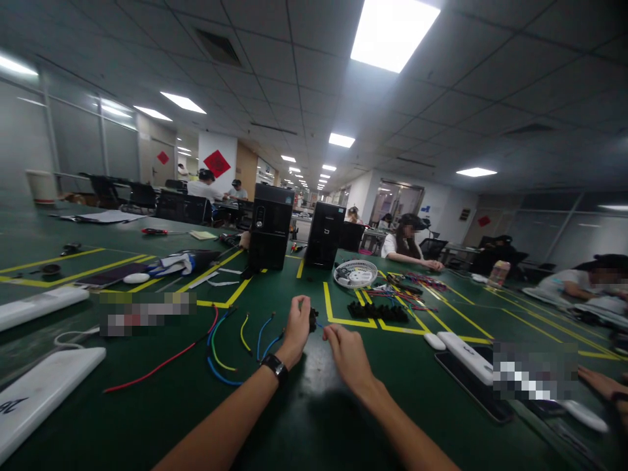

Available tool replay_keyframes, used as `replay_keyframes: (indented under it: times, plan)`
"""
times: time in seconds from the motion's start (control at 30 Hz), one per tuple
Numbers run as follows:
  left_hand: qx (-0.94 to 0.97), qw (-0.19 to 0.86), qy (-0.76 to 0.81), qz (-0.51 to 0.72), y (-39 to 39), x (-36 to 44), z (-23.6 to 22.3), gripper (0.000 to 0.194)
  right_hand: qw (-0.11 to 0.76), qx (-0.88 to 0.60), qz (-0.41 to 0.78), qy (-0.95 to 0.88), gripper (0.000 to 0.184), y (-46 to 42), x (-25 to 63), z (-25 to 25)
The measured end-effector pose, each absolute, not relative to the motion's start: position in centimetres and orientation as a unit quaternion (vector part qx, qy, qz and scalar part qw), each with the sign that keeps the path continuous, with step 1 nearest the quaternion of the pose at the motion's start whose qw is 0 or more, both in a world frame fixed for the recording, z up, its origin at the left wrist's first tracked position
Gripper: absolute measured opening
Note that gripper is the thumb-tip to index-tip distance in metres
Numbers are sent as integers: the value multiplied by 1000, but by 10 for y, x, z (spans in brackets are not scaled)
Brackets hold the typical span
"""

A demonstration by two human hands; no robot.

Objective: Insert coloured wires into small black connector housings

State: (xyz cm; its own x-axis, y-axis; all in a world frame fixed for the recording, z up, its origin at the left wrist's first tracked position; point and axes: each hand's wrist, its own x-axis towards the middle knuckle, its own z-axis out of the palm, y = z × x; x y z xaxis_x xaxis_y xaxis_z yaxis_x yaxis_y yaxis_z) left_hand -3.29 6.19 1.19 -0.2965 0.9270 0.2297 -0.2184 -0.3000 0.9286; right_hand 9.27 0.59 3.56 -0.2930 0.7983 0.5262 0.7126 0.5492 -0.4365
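My left hand (297,326) is closed round a small black connector (313,319), held a little above the green table (304,405). A black watch sits on that wrist. My right hand (346,352) is just to the right of it, fingers curled in a pinch on a thin blue wire (320,324) that leads to the connector. To the left of my left hand, short blue, yellow and green wires (230,340) lie loose on the table, with a long red wire (161,363) beyond them.
A row of black connectors (377,311) and a white round basket (356,273) lie ahead right, beside coloured wires. Two black computer towers (271,226) stand behind. White flat devices (44,386) lie left, and a phone (471,386) lies right. Other people sit at the right and the far tables.
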Motion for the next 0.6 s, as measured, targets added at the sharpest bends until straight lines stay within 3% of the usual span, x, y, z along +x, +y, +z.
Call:
replay_keyframes:
  times: [0.1,0.3,0.47,0.6]
  plan:
    - [435,421,402,686,63,-28,11,36,389,-478,58,-785,33,6,98,38]
    - [374,438,401,712,72,-42,9,34,326,-485,84,-807,30,0,85,27]
    - [331,443,381,741,79,-76,21,35,422,-512,55,-746,37,12,106,40]
    - [352,496,407,681,91,-87,28,44,307,-527,58,-790,31,19,116,29]
